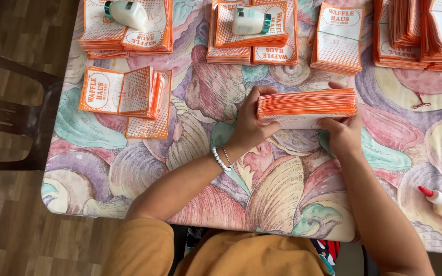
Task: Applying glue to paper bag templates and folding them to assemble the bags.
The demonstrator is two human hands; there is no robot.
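Two hands, left hand (250,125) and right hand (343,134), clamp the ends of an orange-edged paper stack (307,106) on the table (282,194)

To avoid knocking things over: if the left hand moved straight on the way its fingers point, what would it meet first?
The left hand already touches the orange-edged paper stack; beyond it, probably the flat orange-and-white paper pile, though depth is unclear.
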